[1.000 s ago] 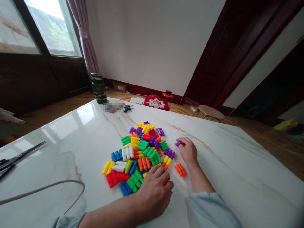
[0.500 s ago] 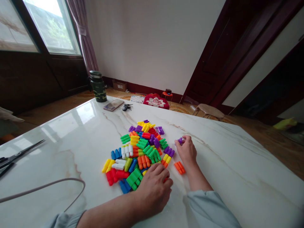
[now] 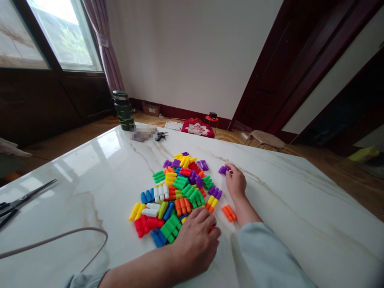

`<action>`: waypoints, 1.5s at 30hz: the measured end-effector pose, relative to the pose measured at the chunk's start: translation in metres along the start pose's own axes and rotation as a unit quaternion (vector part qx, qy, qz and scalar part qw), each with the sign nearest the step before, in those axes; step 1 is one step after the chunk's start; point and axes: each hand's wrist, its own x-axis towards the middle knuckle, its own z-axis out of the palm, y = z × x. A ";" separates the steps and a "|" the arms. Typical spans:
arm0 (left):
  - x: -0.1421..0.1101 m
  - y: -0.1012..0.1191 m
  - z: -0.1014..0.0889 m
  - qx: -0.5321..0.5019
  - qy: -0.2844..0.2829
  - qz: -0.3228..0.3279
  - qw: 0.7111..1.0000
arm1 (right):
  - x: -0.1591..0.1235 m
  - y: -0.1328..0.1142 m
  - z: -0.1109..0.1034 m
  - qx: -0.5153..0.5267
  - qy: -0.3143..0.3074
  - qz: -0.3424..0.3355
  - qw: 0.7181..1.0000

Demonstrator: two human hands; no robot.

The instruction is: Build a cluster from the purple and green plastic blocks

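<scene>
A heap of bullet-shaped plastic building blocks, joined in rows and many-coloured, lies in front of me. My right hand is beyond its right side, fingertips closed on a purple building block at the tabletop. At the near edge of the pile, my left hand is closed with its knuckles up. A bit of a red building block shows between its fingers; the rest is hidden. Beside my right wrist lies an orange block. A green block sits just left of my left hand.
The white marble-patterned table carries scissors and a grey cable on the left. At the far edge stand a camouflage flask, a blurred-out flat object and keys. A stool is beyond the table.
My right hand has moved slightly away from me, and more of the purple block shows beyond its fingertips. My left hand stays closed in nearly the same place.
</scene>
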 end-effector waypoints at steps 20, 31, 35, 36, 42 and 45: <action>-0.001 -0.002 0.010 0.007 0.020 -0.001 1.000 | 0.016 -0.093 0.005 -0.036 -0.119 -0.096 0.988; -0.002 -0.004 0.009 0.004 0.023 0.009 1.000 | 0.001 -0.086 -0.010 -0.062 -0.036 -0.007 0.997; -0.002 -0.004 0.010 0.013 0.027 0.005 1.000 | -0.003 -0.073 -0.008 -0.028 -0.071 -0.029 0.997; -0.002 -0.004 0.011 0.014 0.026 0.004 1.000 | -0.003 -0.075 -0.003 -0.034 -0.094 -0.048 0.994; -0.001 -0.006 0.014 0.015 0.011 0.006 1.000 | 0.007 -0.096 0.025 -0.109 -0.145 -0.096 0.979; -0.001 -0.006 0.012 0.014 0.013 0.007 1.000 | 0.006 -0.089 0.019 -0.071 -0.116 -0.070 0.988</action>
